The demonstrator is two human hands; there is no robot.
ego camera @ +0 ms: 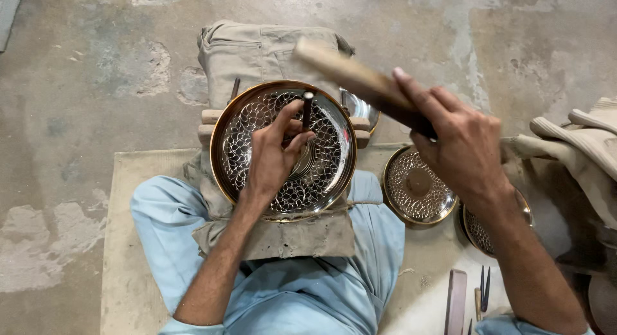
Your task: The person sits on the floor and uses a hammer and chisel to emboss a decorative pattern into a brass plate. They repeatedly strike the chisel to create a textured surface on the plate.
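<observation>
Raised closest to the lens, the right hand (459, 145) sits right of centre in the frame, its fingers (421, 100) clenched around the dark lower end of a wooden mallet (360, 84). That mallet slants up toward the top centre and is blurred, so its head cannot be made out clearly. It hangs above the work, apart from the plate below it.

Left of it, at the middle of the frame, the left hand (273, 158) rests on a large round engraved metal plate (283, 145). Its thumb and fingertips pinch a thin dark chisel (307, 110), held nearly upright with its lower end against the plate's patterned face. The plate has a bright rim and a scale-like pattern covering most of its surface. It lies on a cloth-wrapped block (283, 235) set across the person's lap, between knees clad in light blue trousers (167, 226). Wooden bars (209, 126) stick out from under the plate at its left and right edges.

Behind the plate, toward the top centre, a folded beige garment (257, 49) lies on the concrete floor (83, 71). Right of the big plate, a smaller patterned dish (418, 190) rests on a pale mat (128, 271), and another dish (479, 232) lies just beside it, partly hidden by the right forearm. At the bottom right, a flat bar (456, 299) and a few slim dark punches (485, 287) lie together. Crumpled pale cloth (578, 145) fills the right edge.
</observation>
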